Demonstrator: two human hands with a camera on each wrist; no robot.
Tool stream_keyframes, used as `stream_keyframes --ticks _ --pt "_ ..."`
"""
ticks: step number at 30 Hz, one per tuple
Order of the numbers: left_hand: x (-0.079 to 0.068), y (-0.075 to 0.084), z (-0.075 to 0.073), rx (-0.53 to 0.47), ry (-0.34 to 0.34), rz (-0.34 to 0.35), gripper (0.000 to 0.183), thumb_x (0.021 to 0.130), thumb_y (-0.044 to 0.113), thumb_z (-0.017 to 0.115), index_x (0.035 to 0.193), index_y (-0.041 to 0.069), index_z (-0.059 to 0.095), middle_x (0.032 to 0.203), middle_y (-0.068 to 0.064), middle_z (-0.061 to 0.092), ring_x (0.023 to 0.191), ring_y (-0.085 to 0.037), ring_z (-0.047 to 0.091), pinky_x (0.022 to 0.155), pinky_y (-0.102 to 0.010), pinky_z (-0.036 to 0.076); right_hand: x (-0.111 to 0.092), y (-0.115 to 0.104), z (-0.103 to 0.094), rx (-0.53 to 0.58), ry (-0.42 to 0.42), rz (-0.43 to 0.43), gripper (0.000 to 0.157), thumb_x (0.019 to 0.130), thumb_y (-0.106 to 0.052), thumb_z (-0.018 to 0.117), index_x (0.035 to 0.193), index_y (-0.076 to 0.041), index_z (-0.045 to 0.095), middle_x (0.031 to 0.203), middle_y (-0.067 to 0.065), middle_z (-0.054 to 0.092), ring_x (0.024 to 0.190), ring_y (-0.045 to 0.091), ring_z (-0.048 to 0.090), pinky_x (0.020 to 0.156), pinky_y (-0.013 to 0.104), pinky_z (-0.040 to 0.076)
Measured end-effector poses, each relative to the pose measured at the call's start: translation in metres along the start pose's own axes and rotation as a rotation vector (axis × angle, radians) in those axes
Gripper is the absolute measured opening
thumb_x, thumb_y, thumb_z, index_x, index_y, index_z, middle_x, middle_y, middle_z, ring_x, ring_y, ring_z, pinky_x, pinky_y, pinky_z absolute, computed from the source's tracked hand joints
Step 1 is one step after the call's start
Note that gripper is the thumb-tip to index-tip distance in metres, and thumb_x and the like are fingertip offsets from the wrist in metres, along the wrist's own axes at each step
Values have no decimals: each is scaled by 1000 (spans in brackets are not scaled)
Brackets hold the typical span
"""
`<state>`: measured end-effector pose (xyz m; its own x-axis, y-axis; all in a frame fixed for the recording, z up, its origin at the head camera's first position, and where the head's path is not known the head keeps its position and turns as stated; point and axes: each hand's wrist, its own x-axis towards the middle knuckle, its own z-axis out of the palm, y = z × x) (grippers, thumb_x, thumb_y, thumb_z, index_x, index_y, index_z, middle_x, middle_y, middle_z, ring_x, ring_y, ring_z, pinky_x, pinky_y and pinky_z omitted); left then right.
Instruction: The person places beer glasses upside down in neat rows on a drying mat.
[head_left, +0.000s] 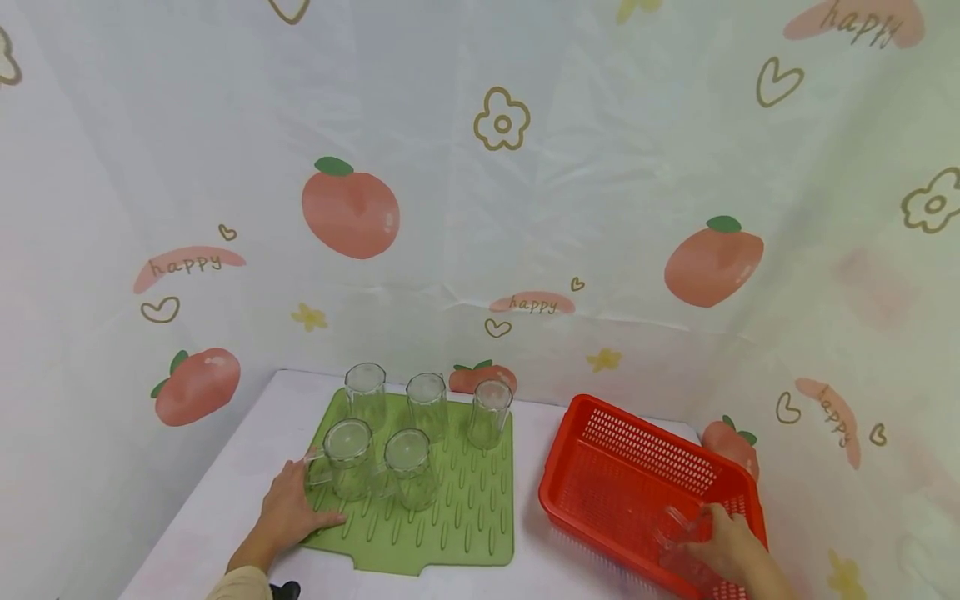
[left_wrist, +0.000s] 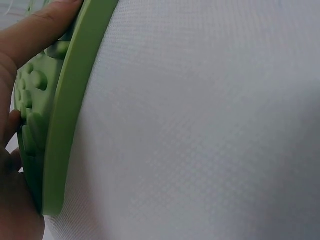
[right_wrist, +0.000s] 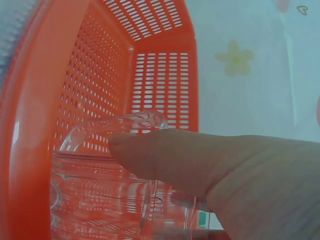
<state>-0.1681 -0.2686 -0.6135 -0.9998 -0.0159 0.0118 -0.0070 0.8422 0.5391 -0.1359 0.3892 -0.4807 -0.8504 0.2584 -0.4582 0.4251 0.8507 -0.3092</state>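
Note:
My right hand [head_left: 726, 543] is down inside the red basket [head_left: 557, 493] and grips a clear glass mug [right_wrist: 100, 197]. In the right wrist view the thumb lies over the glass near its handle [right_wrist: 150, 119]; the other fingers are mostly hidden behind it. At the left edge of a green ridged mat [head_left: 468, 517], my left hand [head_left: 288, 507] rests with its thumb over the mat and its fingers spread along the side. Clear glass mugs stand on this mat, among them a front-left mug [head_left: 350, 462] close to the left fingers and another mug [head_left: 412, 471] beside it.
Three more clear glasses, including the back-right glass [head_left: 491, 417], line the mat's far side. A white cloth [head_left: 217, 508] covers the table. Behind it hangs a white printed curtain [head_left: 442, 208] with fruit and flower patterns. The basket stands right of the mat, turned at an angle.

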Motion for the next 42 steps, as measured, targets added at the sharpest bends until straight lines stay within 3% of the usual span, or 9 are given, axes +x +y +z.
stream_keyframes --ticks 10,17,27,34,42 --pt "0 -1 2 6 8 -1 133 60 58 93 149 -16 26 149 -47 34 141 -66 24 110 -78 29 1 -2 -1 -7 83 -39 87 72 -38 92 128 9 44 115 36 51 88 36 60 74 56 62" --pt "2 0 2 18 -1 -9 133 60 60 91 147 -18 29 150 -48 32 141 -66 24 110 -78 30 -9 -16 -7 -15 183 -86 96 75 -45 89 136 9 39 121 40 47 93 42 58 72 56 63" --pt "1 1 3 28 -1 -7 121 59 61 92 147 -6 44 149 -40 40 141 -66 25 105 -80 33 -24 -41 -17 -17 361 -187 101 79 -51 84 146 6 35 135 42 35 114 56 43 84 67 56" --pt "2 -3 4 26 -4 4 116 59 62 91 146 -1 48 149 -35 42 141 -66 25 103 -80 35 -35 -56 -20 9 447 -263 92 84 -51 80 145 4 39 133 38 38 115 53 45 87 67 56" --pt "4 -5 4 30 -13 -10 117 59 62 91 147 0 47 150 -35 40 142 -65 24 105 -79 33 -43 -76 -14 87 517 -266 85 84 -40 82 147 0 41 138 34 39 119 50 42 89 67 56"
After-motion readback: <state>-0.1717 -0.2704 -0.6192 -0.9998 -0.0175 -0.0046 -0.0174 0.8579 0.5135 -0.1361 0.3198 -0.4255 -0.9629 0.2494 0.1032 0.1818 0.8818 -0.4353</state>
